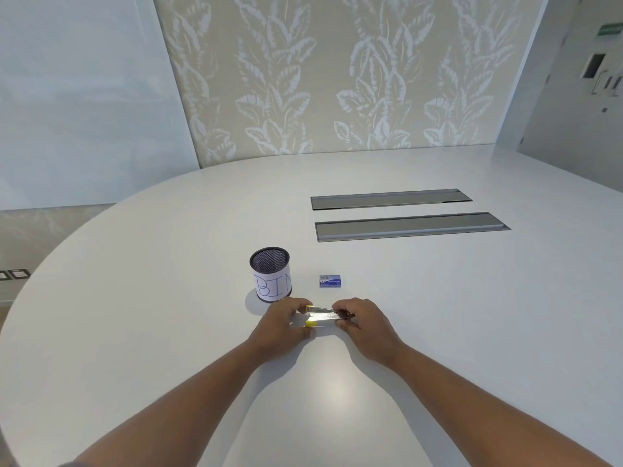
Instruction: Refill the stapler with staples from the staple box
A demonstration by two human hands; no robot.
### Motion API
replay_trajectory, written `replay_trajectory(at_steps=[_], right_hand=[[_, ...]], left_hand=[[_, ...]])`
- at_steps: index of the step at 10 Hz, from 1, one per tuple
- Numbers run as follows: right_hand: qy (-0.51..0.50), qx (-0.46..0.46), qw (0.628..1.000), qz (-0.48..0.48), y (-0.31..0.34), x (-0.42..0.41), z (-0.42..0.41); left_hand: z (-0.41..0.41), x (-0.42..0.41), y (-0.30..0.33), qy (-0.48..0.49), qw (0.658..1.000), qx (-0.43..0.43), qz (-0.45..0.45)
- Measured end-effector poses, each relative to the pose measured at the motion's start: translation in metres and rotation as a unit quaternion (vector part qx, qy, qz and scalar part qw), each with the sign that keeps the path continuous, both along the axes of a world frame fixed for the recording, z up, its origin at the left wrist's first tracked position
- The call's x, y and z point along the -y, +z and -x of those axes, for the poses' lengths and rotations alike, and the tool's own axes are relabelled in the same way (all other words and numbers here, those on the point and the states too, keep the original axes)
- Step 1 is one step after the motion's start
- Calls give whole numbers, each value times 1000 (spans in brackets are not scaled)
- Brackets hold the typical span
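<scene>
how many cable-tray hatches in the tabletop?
2. Both are long grey recessed strips set into the table, right of centre and beyond the staple box: the far hatch, and the near hatch just in front of it. None appears hidden.

stapler (325, 315): small, yellow ends with a shiny metal middle; lies lengthwise left to right, low over the white table; its top seems lifted apart from the lower metal part, though the detail is small.
staple box (330, 281): small, flat, blue and white with print on top; appears closed; lies flat on the table just beyond the stapler, apart from it.
</scene>
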State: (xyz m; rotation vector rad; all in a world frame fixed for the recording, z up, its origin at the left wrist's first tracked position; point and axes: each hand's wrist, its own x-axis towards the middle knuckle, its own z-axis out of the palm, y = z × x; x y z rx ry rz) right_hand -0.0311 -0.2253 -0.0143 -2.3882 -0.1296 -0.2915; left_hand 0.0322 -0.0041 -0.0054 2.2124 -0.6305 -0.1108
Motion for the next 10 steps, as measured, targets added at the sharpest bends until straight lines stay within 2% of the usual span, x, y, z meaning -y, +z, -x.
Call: replay_trajectory(at_steps=[3,8,10], right_hand=[[11,-14,1000,11,-1,2,0],[1,-37,999,28,3,0,-3],[-19,-45,998,-26,3,0,-1]], left_hand=[[-5,-3,2,-19,997,-74,8],[-11,-2,2,-28,996,-81,-25],[-9,-2,4,-20,996,-82,-29]])
